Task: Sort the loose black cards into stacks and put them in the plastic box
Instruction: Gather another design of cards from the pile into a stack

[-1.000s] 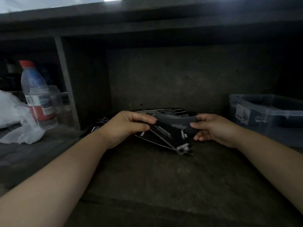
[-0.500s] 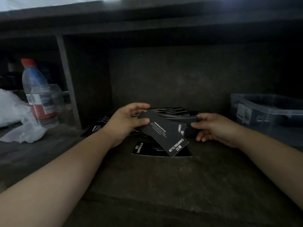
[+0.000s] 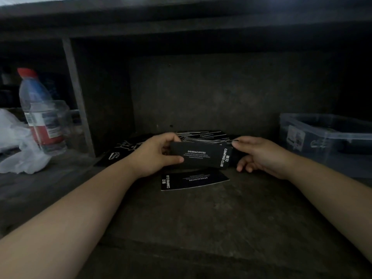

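Observation:
My left hand (image 3: 157, 153) pinches the left end of a black card (image 3: 201, 157) printed "DRINK&COFFEE" and "CAMPING CLUB", held level above the shelf. My right hand (image 3: 255, 154) grips a stack of black cards (image 3: 234, 160) at the card's right end, which overlaps the stack. One loose black card (image 3: 193, 180) lies flat on the shelf just below them. More loose black cards (image 3: 201, 134) lie spread behind my hands, partly hidden. The clear plastic box (image 3: 326, 137) stands at the right, open-topped.
A plastic water bottle with a red cap (image 3: 40, 111) and a crumpled white plastic bag (image 3: 18, 150) sit at the left, past a shelf upright (image 3: 77, 97). A dark shelf board (image 3: 181, 27) hangs low overhead, and the back wall is close behind the cards.
My left hand has turned its card from tilted to level and brought it to the stack in my right hand. One second ago a card dropped onto the shelf, where it lies now.

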The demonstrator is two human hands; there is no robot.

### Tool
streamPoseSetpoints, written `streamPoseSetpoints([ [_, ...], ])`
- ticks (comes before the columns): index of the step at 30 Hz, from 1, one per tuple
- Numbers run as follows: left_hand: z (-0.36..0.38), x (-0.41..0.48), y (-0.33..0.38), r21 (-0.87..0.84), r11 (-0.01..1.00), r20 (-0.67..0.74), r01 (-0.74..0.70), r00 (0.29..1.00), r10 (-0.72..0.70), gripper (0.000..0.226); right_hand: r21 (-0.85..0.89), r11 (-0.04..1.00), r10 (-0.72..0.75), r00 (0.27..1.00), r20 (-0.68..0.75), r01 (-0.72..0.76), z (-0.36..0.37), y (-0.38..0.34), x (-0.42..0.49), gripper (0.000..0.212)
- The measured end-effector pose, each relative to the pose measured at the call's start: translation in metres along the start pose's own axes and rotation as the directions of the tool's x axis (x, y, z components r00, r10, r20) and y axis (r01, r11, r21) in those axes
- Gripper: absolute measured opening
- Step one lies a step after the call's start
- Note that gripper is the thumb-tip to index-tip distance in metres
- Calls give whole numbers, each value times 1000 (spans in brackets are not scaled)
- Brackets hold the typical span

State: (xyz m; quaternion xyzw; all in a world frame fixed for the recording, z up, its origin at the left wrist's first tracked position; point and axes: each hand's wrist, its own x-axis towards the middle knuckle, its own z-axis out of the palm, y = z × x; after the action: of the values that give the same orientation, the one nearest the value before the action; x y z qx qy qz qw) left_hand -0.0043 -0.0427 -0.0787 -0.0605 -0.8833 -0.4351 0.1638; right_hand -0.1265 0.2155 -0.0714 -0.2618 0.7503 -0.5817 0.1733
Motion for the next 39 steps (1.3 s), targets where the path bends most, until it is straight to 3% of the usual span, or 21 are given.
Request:
streamPoseSetpoints([
  [7,-3,1,-7,21,998,29,54,998,-54,22,-2,1000,15,1000,10,-15,-1,-2,-2,37],
  [13,4,2,0,100,994,-42,35,999,-31,18,-255,963,-84,996,7,83,4,-3,-8,35],
  [17,3,3,0,32,997,-87,76,994,-73,16,-232,967,-107,994,-16,101,4,-1,-5,31],
  [23,0,0,0,-201,972,-112,120,983,-145,10,-209,970,-131,991,-8,126,0,3,2,34],
  [31,1,0,4,-207,974,-132,88,984,-116,5,-187,977,-99,994,35,104,-2,2,-2,40],
  [39,-3,-3,8,-123,991,-181,60,980,-82,14,-166,982,-88,995,44,94,-3,2,0,42],
])
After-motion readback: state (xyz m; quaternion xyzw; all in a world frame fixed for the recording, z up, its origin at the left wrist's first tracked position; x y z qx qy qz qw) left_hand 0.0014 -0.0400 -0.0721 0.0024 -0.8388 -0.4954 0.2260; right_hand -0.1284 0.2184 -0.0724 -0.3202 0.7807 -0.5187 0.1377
